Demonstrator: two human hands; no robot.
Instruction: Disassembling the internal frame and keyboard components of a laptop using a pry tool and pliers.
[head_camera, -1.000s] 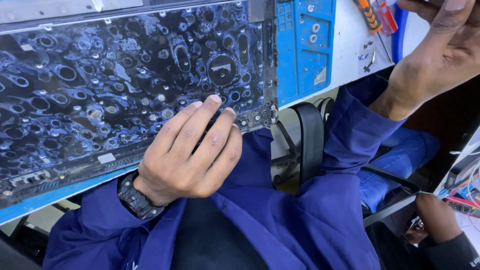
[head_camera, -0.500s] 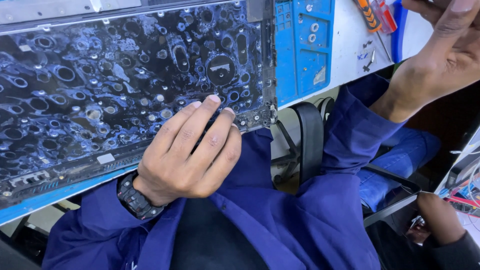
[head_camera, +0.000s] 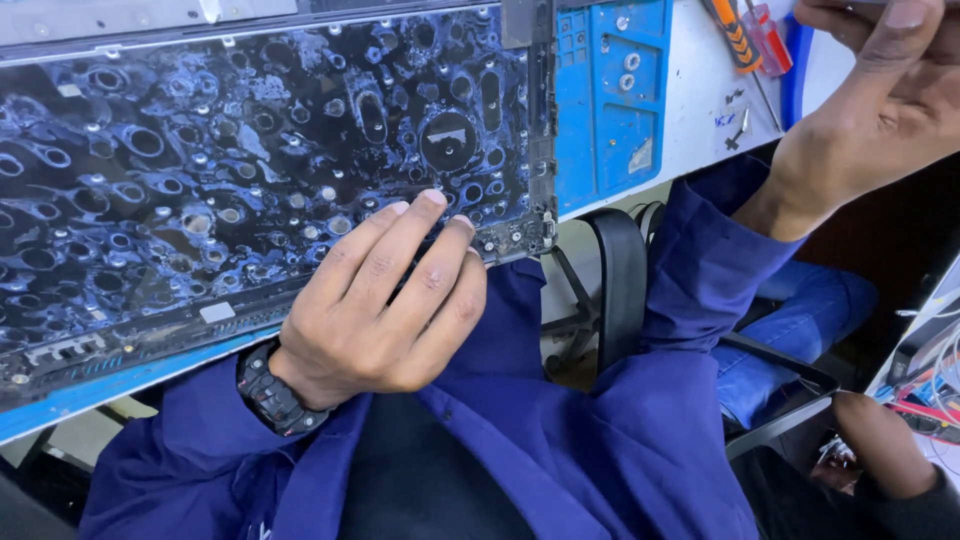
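A large dark panel (head_camera: 200, 170), glossy and covered in round and oval cut-outs, lies on a blue mat (head_camera: 610, 100) at the table's near edge. My left hand (head_camera: 385, 300) rests on the panel's lower right corner, fingers together and flat, fingertips on the panel; a black watch is on that wrist. My right hand (head_camera: 880, 110) is raised at the upper right near the table's end, fingers curled; whether it holds anything is hidden by the frame's edge. Both arms wear dark blue sleeves.
An orange-handled screwdriver (head_camera: 730, 35) and a red-handled tool (head_camera: 765, 25) lie on the white table (head_camera: 700, 100) past the mat. A black chair back (head_camera: 620, 290) stands below the table. Another person's hand (head_camera: 880, 450) and blue trousers show at the lower right, by coloured wires (head_camera: 930, 390).
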